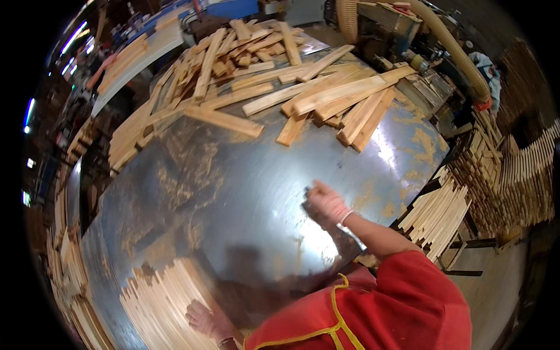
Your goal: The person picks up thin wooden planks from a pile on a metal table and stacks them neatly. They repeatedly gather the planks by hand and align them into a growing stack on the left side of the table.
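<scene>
Steadying the wood strips (153, 306) evenly calls for my left hand (207, 321) open, palm down on them; my right hand (326, 201), part-curled over the table (233, 181), blurs, contents unclear.

Has a heap of boards (268, 77) along the far edge of the tabletop (251, 175) and a row of strips (157, 309) at the near-left corner, under the left hand (205, 319). Places the right hand (328, 201) inward of the right edge and a stack of strips (437, 213) just beyond that edge.
</scene>
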The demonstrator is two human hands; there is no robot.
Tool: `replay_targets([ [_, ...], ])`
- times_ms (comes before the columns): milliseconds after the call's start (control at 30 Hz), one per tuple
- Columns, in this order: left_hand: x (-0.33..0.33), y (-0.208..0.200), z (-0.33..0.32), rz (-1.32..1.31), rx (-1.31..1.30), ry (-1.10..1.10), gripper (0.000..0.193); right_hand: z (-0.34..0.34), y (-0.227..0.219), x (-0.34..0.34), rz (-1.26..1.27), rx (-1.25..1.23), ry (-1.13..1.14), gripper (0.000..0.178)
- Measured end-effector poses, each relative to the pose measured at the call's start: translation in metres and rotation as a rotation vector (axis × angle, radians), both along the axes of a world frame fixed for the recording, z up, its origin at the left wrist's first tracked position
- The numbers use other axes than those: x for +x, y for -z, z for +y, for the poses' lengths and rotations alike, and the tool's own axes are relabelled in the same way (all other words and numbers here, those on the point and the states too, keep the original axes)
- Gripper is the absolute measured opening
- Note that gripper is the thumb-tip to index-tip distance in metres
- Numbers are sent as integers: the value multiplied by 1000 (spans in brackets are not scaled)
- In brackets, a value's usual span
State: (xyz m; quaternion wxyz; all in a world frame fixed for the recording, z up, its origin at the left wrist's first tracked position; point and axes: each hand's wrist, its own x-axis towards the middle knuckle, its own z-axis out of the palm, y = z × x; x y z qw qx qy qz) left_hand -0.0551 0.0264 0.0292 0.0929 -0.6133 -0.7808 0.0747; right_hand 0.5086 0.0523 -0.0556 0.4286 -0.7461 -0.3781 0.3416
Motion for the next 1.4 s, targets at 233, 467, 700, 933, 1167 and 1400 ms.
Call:
replay_targets([
  [233, 204, -54, 136, -233, -34, 502, 85, -13, -20, 287, -133, 25, 717, 74],
  [467, 528, -82, 273, -629, -20, 1054, 78, 12, -42, 418, -339, -329, 755, 87],
  [700, 731, -43, 400, -519, -59, 1095, 62, 71, -40, 468, -265, -290, 689, 89],
  [933, 721, -7, 385, -873, -769, 883, 81, 90, -30, 429, 723, 721, 918, 110],
  [1167, 595, 24, 191, -1081, -592, 470, 108, 93, -57, 320, 680, 394, 556, 103],
  [1400, 432, -14, 88, -1293, -697, 154, 108, 84, -66, 189, -134, -164, 41, 127],
])
